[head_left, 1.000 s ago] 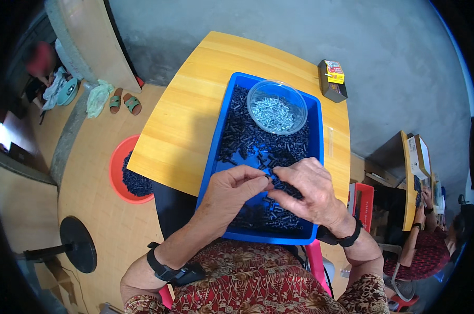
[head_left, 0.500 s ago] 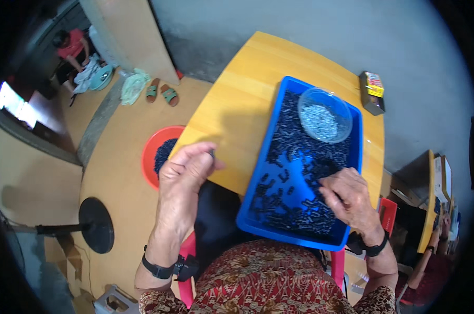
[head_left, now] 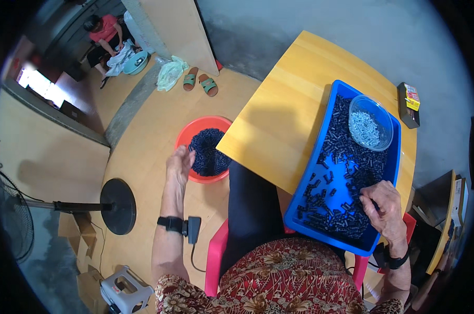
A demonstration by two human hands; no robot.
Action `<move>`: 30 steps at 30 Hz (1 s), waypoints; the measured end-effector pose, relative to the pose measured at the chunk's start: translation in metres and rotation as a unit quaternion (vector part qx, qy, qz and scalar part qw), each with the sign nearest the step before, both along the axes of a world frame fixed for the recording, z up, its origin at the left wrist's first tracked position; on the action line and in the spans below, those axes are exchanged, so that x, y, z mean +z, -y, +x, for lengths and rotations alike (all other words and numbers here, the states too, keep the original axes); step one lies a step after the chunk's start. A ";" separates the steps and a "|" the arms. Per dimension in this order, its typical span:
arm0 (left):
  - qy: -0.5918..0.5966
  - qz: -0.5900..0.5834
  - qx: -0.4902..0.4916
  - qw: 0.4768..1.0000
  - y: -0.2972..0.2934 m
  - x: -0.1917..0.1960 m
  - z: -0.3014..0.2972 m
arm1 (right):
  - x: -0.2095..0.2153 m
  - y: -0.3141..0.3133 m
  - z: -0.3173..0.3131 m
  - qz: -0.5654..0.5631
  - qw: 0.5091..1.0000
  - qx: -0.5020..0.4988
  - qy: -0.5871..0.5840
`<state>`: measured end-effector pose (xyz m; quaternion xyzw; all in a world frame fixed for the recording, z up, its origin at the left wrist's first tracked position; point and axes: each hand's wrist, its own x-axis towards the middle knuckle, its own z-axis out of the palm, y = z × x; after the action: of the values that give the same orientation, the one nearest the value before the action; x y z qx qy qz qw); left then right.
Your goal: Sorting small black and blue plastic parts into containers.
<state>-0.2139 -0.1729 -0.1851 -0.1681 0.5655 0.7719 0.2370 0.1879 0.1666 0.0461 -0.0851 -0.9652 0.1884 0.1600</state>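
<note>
My left hand (head_left: pixel 180 162) hangs at the left rim of a red basin (head_left: pixel 183 137), its fingers loosely apart and no piece visible in them. Inside the basin lies a heap of small dark cylindrical pieces (head_left: pixel 208 149). On the right, my right hand (head_left: pixel 384 205) is closed in a pinch just over the blue tray (head_left: pixel 294 206); what its fingertips hold, if anything, is hidden. Many loose black cylindrical pieces (head_left: pixel 346 220) are spread in the tray. A clear round tub (head_left: pixel 389 137) of small silvery parts (head_left: pixel 363 128) stands at the tray's far end.
The yellow table (head_left: pixel 278 94) carries the tray and, at its far right, a dark box (head_left: pixel 407 112). A fan stand (head_left: pixel 118 206) and a grey stool (head_left: pixel 127 290) are on the left. Sandals (head_left: pixel 208 85) lie on the floor; a person (head_left: pixel 109 39) sits far left beside a basin.
My left hand has moved from beside the table edge down to the red basin; the dark piece it pinched no longer shows. The whole view has shifted left. My right hand stays over the tray.
</note>
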 end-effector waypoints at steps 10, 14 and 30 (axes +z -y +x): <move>-0.130 -0.067 -0.051 0.988 -0.035 0.096 0.039 | -0.011 -0.007 0.007 -0.007 1.000 -0.007 0.008; -0.268 -0.018 -0.140 0.953 -0.089 0.171 0.094 | -0.017 -0.016 0.009 -0.003 1.000 0.002 0.000; -0.315 -0.001 -0.496 0.809 -0.169 0.224 0.224 | -0.019 -0.043 -0.013 -0.001 0.992 0.059 0.109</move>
<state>0.0099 -0.0035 0.0386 0.3873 0.6166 0.5591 0.3965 0.1748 0.2092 0.0272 -0.0485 -0.9800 0.1884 0.0429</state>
